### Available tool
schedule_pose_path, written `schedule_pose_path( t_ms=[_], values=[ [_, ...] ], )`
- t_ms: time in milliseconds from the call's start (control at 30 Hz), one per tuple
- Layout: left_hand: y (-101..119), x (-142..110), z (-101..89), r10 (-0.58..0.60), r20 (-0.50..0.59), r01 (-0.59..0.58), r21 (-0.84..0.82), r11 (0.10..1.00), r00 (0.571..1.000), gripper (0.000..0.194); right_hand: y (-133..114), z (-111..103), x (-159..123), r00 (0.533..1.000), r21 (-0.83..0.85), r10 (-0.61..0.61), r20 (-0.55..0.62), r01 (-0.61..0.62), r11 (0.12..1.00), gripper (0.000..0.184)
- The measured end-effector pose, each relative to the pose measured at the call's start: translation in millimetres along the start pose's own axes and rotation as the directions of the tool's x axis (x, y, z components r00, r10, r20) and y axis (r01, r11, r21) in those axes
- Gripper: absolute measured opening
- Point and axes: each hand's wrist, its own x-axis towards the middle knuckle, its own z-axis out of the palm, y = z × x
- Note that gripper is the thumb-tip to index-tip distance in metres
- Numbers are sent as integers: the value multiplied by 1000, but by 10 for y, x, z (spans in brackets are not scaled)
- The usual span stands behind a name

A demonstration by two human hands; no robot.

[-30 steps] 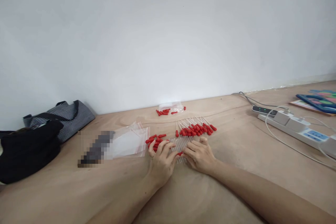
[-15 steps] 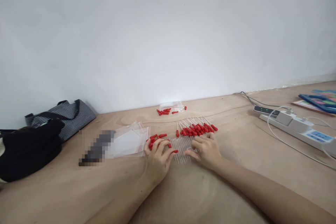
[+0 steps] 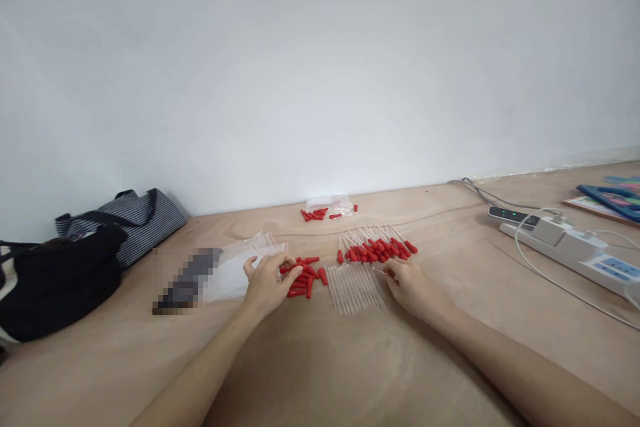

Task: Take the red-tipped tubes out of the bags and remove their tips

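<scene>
My left hand [image 3: 270, 281] is at the left edge of a loose pile of red rubber dropper bulbs [image 3: 309, 272], thumb and fingers apart, with red bulbs close to the fingertips. A row of thin clear dropper tubes [image 3: 356, 290] lies side by side between my hands. At the row's upper right, my right hand [image 3: 411, 285] has its thumb and fingers pinched on the end of a thin clear tube [image 3: 379, 270]. Beyond it lies a bunch of assembled droppers [image 3: 380, 248], red bulbs towards me and tubes pointing to the wall.
Clear zip bags [image 3: 235, 273] lie left of the pile, beside a blurred dark item [image 3: 187, 280]. More red bulbs [image 3: 314, 214] lie by a small clear bag near the wall. Black and striped bags [image 3: 145, 223] stand left. A power strip [image 3: 575, 247] with cables lies right.
My left hand has moved left from the tubes' edge, uncovering the red bulbs. My right hand has shifted slightly right, off the tube row, and now pinches a tube.
</scene>
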Motion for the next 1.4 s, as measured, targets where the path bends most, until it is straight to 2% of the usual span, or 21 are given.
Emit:
schedule_pose_path(
  t_ms=[133, 267, 433, 600, 833, 967, 1067, 1133, 1200, 1300, 1333, 1400],
  values=[
    [142, 159, 75, 91, 75, -95, 46, 994, 993, 18, -61, 63, 4, 996, 60, -79, -38, 82, 995, 27],
    [196, 319, 174, 82, 101, -93, 110, 990, 991, 19, -88, 139, -8, 989, 61, -129, -72, 134, 989, 26],
    [199, 383, 253, 63, 92, -75, 135, 988, 994, 19, -113, 165, -34, 986, 38, -151, -68, 154, 987, 25],
    [277, 486, 293, -2, 100, -13, 151, 989, 995, 26, -108, 98, -27, 991, -2, -120, -56, 120, 993, 27],
    [591, 672, 523, -38, 213, 3, 162, 987, 976, 27, -56, -7, 14, 980, -64, -59, -189, 47, 997, 28],
    [710, 738, 645, -90, 244, 42, 195, 980, 966, 32, -72, -10, 10, 977, -62, -35, -209, 23, 998, 26],
    [745, 778, 612, -122, 232, 71, 216, 974, 965, 33, -90, -2, 3, 974, -68, -52, -222, 38, 997, 24],
    [744, 765, 504, -121, 205, 74, 226, 971, 971, 29, -89, 4, 4, 966, -59, -63, -249, 50, 997, 24],
    [715, 687, 347, -91, 161, 52, 232, 971, 983, 24, -79, 10, 8, 952, -39, -71, -297, 62, 997, 23],
    [615, 422, 129, 39, 69, -54, 233, 971, 997, 20, -78, 12, 10, 909, -17, -122, -398, 126, 992, 17],
    [572, 306, 87, 171, -2, -166, 228, 959, 985, 17, -88, 11, 6, 888, -24, -156, -433, 162, 986, 16],
    [488, 70, 66, 385, -123, -356, 207, 911, 915, 13, -131, 9, -9, 840, -70, -247, -484, 244, 967, 17]
  ],
)
